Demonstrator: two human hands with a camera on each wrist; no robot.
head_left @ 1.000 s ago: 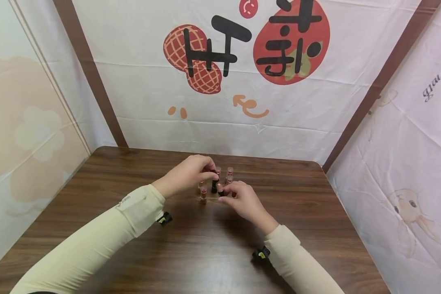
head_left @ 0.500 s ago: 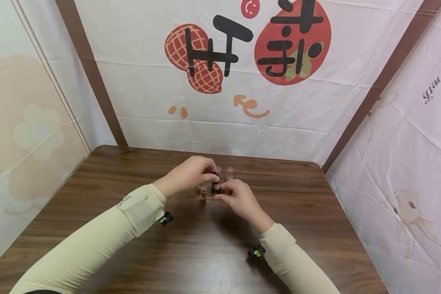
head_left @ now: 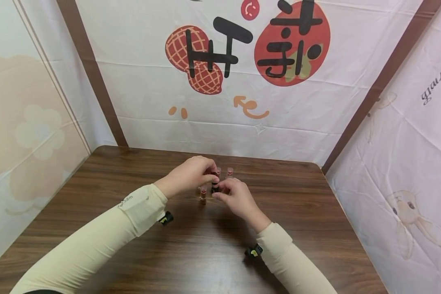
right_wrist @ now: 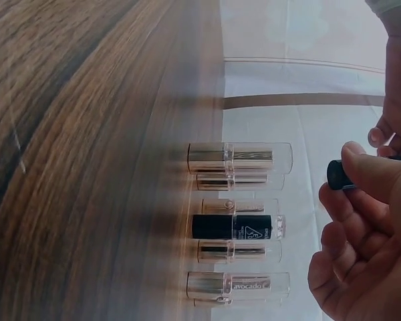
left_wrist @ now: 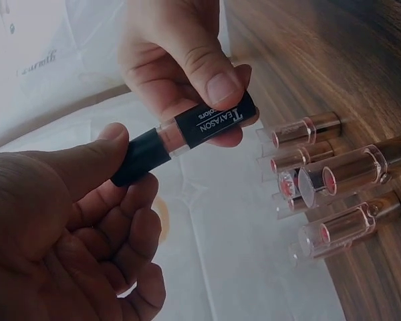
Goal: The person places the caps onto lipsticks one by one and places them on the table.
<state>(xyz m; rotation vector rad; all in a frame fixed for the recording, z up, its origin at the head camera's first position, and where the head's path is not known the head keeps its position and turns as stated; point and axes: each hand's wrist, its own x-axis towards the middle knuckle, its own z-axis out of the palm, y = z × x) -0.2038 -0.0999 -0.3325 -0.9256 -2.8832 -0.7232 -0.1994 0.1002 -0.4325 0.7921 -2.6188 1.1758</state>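
Note:
My left hand (head_left: 192, 171) pinches a plain black lipstick cap (left_wrist: 144, 157) between thumb and fingers. Opposite it, my right hand (head_left: 239, 196) grips a black lipstick tube (left_wrist: 210, 124) with white lettering on its side. Cap and tube are lined up end to end, and a pinkish, clear-looking band shows between them. In the right wrist view, only the dark end of the tube (right_wrist: 337, 174) sticks out from under the thumb. Both hands are raised above the tops of a group of standing lipsticks (right_wrist: 250, 157).
The group has gold bases and clear caps, with one black-based lipstick (right_wrist: 230, 227) among them. One gold lipstick (head_left: 203, 194) stands at the front left of the group. They are on a brown wood-grain table (head_left: 191, 253), with a printed white cloth wall (head_left: 143, 130) behind.
My right hand has moved slightly left, bringing the lipstick tube up to the cap. The pink tip seen a second ago is now hidden in the head view. My left hand has barely moved.

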